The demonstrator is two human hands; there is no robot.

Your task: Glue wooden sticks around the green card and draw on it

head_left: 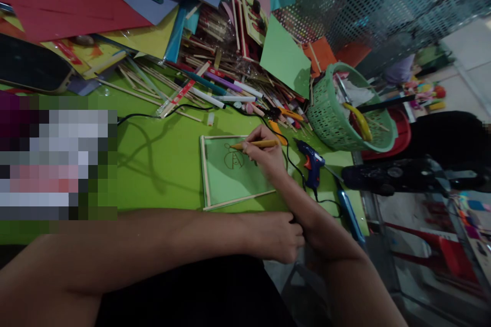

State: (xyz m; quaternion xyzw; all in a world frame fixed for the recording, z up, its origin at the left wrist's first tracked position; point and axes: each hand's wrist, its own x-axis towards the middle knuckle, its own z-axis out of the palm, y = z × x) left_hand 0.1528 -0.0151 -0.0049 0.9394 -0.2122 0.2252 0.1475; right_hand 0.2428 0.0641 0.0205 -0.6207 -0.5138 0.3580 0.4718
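My right hand (267, 158) is closed round a yellow-brown marker (263, 143), its tip at a drawing (233, 160) on a sheet of green paper (224, 186). The drawing shows a brown circle with an A-like shape inside and a small loop at its top. Thin wooden sticks (207, 176) edge the sheet on the sides that I can see; the right part lies behind my hand and forearm. My left hand (276, 237) is curled into a loose fist at the table's near edge, against my right forearm. No object shows in it, and its palm is hidden.
Right of the sheet lie a blue glue gun (312, 161) with a black cord and a blue tool (350, 214). A green basket (333, 117) stands behind them. Markers (224, 82), wooden sticks (148, 82) and coloured paper (286, 56) crowd the back of the green table (153, 163).
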